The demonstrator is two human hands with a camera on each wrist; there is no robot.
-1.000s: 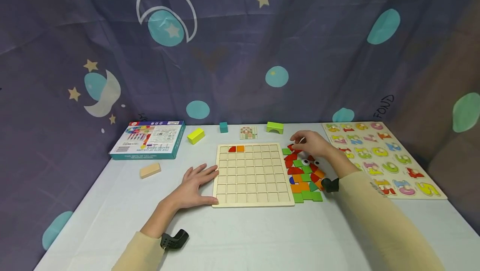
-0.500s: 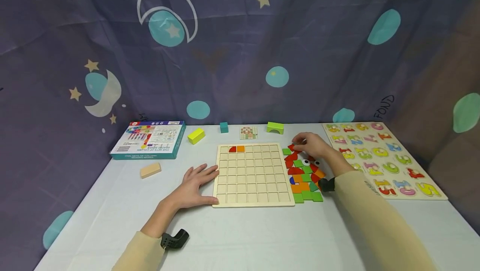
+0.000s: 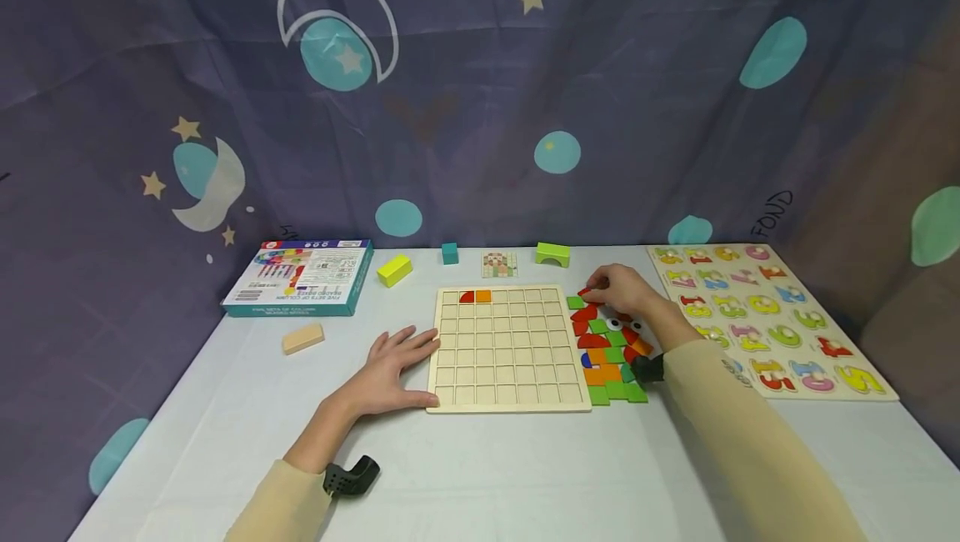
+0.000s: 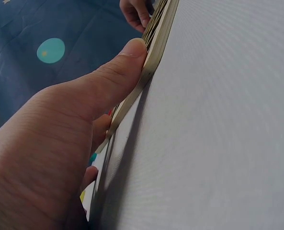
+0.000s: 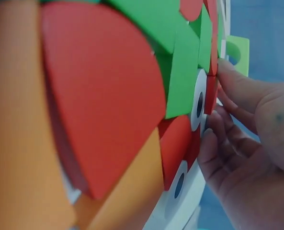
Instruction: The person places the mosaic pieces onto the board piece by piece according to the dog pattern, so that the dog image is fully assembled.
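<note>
My left hand (image 3: pixel 386 375) rests at the left edge of a square wooden grid board (image 3: pixel 433 396), fingers spread. In the left wrist view the thumb (image 4: pixel 134 48) presses on the board's rim. A red quarter-round tile (image 3: pixel 467 298) and an orange square tile (image 3: pixel 483 297) sit side by side in the board's far row. Over the far end of a pile of coloured tiles (image 3: pixel 617 392), my right hand (image 3: pixel 626 288) has curled fingers and pinches a small red tile (image 3: pixel 585 293). In the right wrist view, its thumb and fingertips are right at the red and green tiles, partly hiding them.
A pattern card (image 3: pixel 499 265) lies beyond the board, between a teal cube (image 3: pixel 449 253) and a green arch block (image 3: pixel 552 254). At left are a yellow block (image 3: pixel 394 270), a wooden block (image 3: pixel 303 338) and a box (image 3: pixel 300 279). A number puzzle (image 3: pixel 761 333) lies at right.
My right hand has lowered slightly and its fingertips have closed in on the red tile at the pile's far end. The left hand stays at the board's edge.
</note>
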